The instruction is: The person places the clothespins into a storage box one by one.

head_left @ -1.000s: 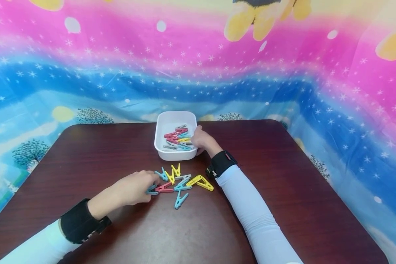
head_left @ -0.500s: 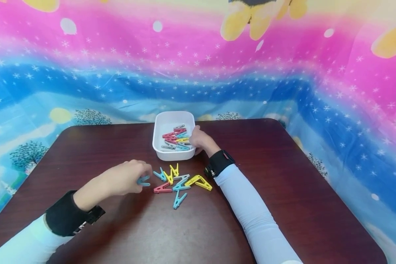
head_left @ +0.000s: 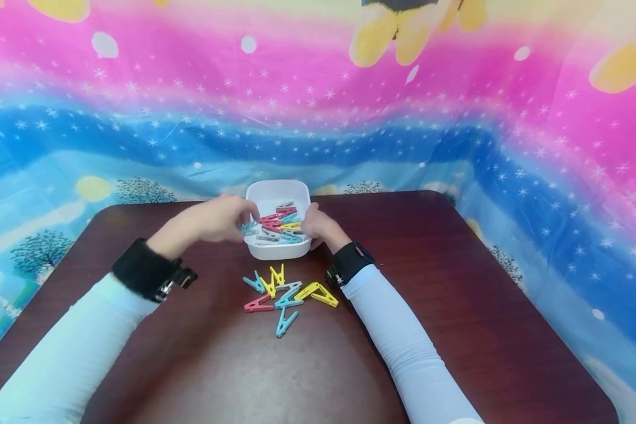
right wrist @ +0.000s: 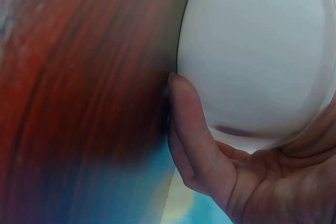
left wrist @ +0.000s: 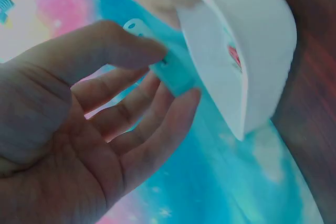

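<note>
My left hand point(head_left: 219, 219) pinches a light blue clothespin point(left wrist: 177, 72) between thumb and fingers, at the left rim of a white plastic box point(head_left: 278, 252). In the left wrist view the clothespin hangs just beside the box's opening. My right hand point(head_left: 322, 226) grips the box's right side; the right wrist view has its fingers point(right wrist: 197, 124) curled against the outer wall. Inside the box lie several red, blue, yellow and grey clothespins point(head_left: 270, 224). In front of it, a loose group on the table includes a red clothespin point(head_left: 258, 304), a blue clothespin point(head_left: 285, 324) and yellow clothespins point(head_left: 318, 293).
The dark reddish-brown table point(head_left: 456, 306) has rounded far corners. A colourful printed cloth point(head_left: 217, 118) hangs behind it and along its sides. The box stands close to the far edge.
My left hand has lifted a blue clothespin off the left of the group and carried it up and forward to the box's left rim. The right hand keeps its grip on the box.
</note>
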Tool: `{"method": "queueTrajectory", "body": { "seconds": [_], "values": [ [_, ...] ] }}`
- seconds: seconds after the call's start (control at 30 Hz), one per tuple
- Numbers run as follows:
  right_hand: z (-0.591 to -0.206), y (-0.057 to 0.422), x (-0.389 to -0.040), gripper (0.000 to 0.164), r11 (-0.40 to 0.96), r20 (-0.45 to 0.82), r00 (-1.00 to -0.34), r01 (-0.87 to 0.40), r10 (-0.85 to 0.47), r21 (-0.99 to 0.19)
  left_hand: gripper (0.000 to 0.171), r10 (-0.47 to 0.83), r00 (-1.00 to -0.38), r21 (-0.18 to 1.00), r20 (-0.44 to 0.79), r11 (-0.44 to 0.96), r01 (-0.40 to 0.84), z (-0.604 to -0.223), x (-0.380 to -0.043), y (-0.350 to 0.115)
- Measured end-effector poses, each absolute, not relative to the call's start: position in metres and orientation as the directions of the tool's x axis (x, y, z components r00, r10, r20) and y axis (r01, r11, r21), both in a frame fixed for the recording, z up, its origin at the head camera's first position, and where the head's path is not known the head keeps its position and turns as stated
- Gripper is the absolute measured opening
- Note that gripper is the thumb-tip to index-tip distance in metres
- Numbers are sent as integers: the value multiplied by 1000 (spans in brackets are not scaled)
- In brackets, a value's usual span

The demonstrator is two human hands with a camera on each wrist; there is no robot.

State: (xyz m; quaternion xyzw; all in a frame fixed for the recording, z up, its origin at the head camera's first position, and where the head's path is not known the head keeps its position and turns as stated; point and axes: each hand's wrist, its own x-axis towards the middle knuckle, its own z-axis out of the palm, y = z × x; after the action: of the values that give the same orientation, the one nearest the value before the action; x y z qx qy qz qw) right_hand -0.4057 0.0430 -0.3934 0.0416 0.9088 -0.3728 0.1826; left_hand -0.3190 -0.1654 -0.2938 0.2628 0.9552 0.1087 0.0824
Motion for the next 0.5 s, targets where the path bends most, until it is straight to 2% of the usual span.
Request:
{"method": "queueTrajectory", "body": {
  "seconds": [0.27, 0.5],
  "values": [
    [-396, 42, -407, 72, 722, -360, -931, 211, -56, -659, 44, 437, -898, 259, -50, 874, 411, -311, -391, -172],
    [-396, 43, -409, 71, 715, -360, -932, 225, -41, -662, 45, 376, -926, 250, 42, 893, 374, -333, -424, -162]
  ]
}}
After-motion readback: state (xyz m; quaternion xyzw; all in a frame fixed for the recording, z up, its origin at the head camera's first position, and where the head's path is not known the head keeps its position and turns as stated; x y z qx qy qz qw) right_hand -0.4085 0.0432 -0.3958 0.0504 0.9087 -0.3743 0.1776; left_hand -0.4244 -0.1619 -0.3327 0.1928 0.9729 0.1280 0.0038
